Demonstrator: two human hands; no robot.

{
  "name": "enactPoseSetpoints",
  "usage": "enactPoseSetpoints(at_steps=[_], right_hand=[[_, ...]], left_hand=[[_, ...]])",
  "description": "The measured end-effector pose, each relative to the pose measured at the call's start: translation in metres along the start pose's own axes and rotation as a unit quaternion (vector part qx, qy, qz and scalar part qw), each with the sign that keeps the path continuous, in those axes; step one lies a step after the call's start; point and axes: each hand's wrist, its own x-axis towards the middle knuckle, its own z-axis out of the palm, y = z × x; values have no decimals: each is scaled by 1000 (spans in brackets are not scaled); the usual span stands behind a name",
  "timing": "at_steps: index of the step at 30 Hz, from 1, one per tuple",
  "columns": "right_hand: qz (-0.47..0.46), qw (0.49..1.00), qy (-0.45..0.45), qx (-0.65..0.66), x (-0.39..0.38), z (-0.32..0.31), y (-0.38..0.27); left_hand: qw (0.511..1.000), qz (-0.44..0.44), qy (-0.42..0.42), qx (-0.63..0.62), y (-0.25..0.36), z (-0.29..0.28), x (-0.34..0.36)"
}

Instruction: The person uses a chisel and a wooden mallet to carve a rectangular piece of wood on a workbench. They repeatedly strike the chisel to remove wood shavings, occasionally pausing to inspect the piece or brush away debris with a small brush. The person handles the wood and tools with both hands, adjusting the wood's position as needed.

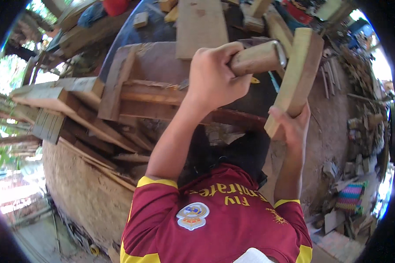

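Observation:
My left hand (215, 79) is closed round a thick wooden tool handle (255, 59), whose metal-ringed end points to the right. The rest of that tool is hidden by the hand. My right hand (292, 125) grips the near end of a long, squared wooden block (297, 72), fingers wrapped behind it. The block slants up and away, close to the right of the ringed end; whether they touch I cannot tell. Under and left of my left forearm lies a brown wooden workpiece (156, 94) with a crosspiece (123, 83) at its left end.
A pale flat board (202, 28) lies on the blue-edged work surface (123, 33) beyond my hands. Stacked lumber (70, 103) juts out at the left. Offcuts (140, 19) and a red container (115, 6) are at the back. Scrap wood and a striped woven mat (350, 197) line the right.

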Motion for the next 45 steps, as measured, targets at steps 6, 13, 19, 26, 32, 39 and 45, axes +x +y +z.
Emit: enactPoseSetpoints(at_steps=[6, 13, 19, 26, 32, 39, 45], right_hand=[[-222, 938, 82, -255, -26, -33, -8], [-309, 875, 181, -325, -41, -86, -6], [-298, 912, 208, -189, -45, -84, 1], [-277, 913, 210, -214, -52, -82, 0], [-258, 919, 205, -218, -55, -85, 6], [-248, 916, 196, -248, -58, -82, 1], [-247, 924, 200, -214, -56, -72, 6]], left_hand=[[997, 15, -12, 70, 0, 8, -5], [997, 13, -10, 81, -1, 15, -4], [993, 4, -32, 113, 4, 11, -7], [1000, -8, -1, 17, 10, -5, 0], [980, -65, 81, -173, 3, -32, 9], [927, -130, 147, -318, -17, -75, 15], [932, -104, 185, -294, -18, -69, 13]])
